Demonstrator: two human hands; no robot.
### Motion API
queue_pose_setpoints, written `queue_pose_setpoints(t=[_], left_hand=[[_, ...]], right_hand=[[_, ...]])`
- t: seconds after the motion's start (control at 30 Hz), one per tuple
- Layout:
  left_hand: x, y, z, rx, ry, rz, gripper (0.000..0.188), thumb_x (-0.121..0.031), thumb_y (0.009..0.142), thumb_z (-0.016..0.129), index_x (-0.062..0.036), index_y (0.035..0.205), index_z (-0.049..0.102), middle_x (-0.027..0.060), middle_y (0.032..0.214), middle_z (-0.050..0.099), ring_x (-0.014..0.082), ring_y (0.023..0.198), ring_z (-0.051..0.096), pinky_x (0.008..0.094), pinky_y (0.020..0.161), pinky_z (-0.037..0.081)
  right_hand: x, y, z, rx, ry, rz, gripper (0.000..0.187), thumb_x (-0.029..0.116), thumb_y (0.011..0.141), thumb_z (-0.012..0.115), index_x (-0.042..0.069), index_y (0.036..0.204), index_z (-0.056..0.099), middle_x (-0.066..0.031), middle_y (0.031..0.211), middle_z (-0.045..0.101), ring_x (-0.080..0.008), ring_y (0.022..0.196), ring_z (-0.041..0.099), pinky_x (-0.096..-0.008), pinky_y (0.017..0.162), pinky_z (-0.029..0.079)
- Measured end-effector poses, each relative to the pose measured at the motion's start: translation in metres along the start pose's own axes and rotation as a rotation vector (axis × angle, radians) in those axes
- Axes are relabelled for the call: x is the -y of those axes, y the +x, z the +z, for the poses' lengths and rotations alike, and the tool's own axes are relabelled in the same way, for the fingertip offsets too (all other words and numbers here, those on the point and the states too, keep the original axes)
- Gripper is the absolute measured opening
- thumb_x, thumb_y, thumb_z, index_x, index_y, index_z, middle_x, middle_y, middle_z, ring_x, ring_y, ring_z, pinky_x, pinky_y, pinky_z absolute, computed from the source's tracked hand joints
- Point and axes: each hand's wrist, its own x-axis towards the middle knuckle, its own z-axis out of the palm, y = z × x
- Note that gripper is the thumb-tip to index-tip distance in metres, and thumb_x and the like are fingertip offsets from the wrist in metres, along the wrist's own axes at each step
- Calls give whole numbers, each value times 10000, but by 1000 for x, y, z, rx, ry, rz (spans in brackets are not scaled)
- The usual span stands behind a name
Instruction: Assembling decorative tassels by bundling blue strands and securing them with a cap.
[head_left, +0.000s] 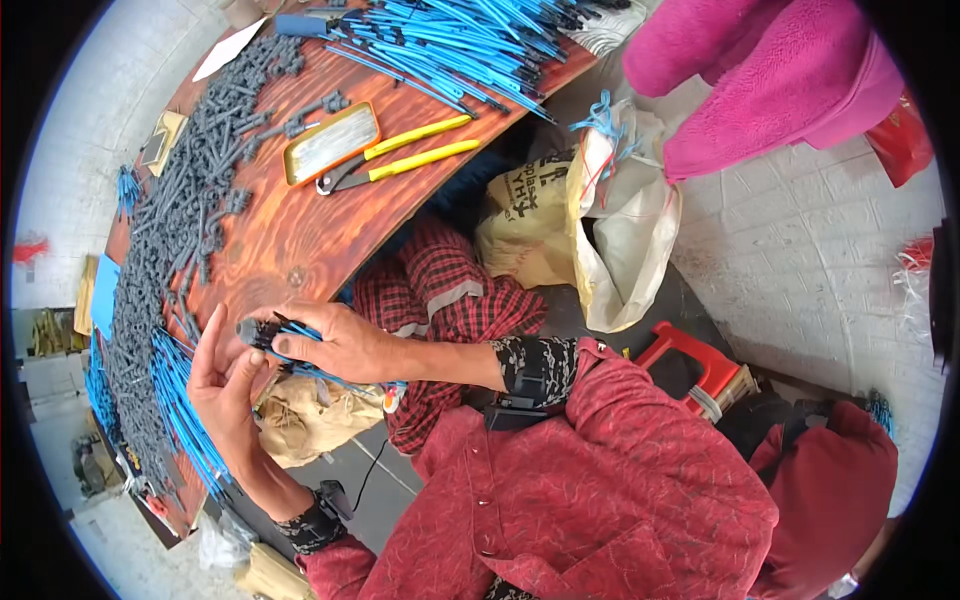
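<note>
Where the two hands meet, left of the frame's centre, I have a small bundle of thin rods (268, 331) with dark ends; I judge it light, fairly stiff and smooth enough to slip, best held just behind those ends. The right hand (335, 346) has its fingers curled closed around it; the left hand (228, 385) has its fingers spread, thumb against the dark ends. Grey fittings (170, 230) heap the desk (268, 245), upper left.

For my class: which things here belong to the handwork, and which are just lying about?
Likely in use:
Blue rods, some held in the right hand
Heaped grey pieces

Apparently lying about:
Yellow-handled pliers
White sheet
Red stool
</note>
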Motion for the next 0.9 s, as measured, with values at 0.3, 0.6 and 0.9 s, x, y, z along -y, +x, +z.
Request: queue_pose_setpoints(t=[0.3, 0.6, 0.9], left_hand=[[-12, -1, 30, 4, -88, -51, 515, 8, 912, 735, -9, 1412, 614, 5, 1001, 675, 85, 863, 651, 221, 736, 537], [-11, -2, 26, 5, 73, -1, 475, -65, 901, 794, -43, 1359, 670, -8, 920, 711, 22, 771, 605, 199, 605, 466], [-11, -4, 19, -21, 276, 46, 344, -78, 887, 799, -67, 1225, 731, -50, 792, 645, 19, 740, 524, 212, 643, 441]], right_hand=[[12, 0, -5, -122, -12, 72, 368, 134, 1023, 603, -1, 1365, 599, -143, 1238, 697, -155, 1112, 648, -329, 971, 512], [11, -4, 1, -60, -93, 56, 410, 187, 1037, 605, -8, 1395, 561, -211, 1263, 679, -298, 1190, 668, -378, 999, 510], [1, -6, 1, 1, -145, 64, 500, 240, 1030, 617, -13, 1448, 509, -232, 1325, 647, -316, 1259, 633, -391, 1046, 485]])
